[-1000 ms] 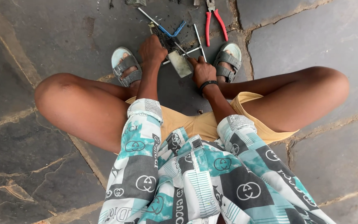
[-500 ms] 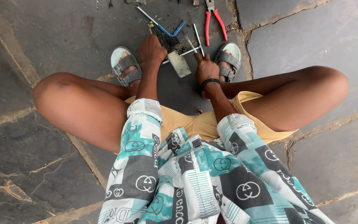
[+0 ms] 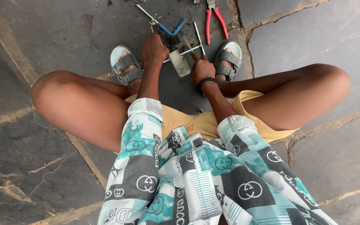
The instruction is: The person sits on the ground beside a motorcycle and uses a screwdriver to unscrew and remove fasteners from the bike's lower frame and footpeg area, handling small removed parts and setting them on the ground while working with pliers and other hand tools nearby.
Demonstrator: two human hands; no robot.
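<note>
Metal parts sit between our sandalled feet — our left hand [image 3: 154, 48] pins the dark piece [image 3: 167, 41], our right hand [image 3: 202, 68] grips a thin tool [image 3: 187, 44] beside the pale block [image 3: 180, 63]. If that tool skids, we could jab our left fingers.

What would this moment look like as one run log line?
left hand on dark metal part | right hand holding thin tool | red pliers beyond
</note>
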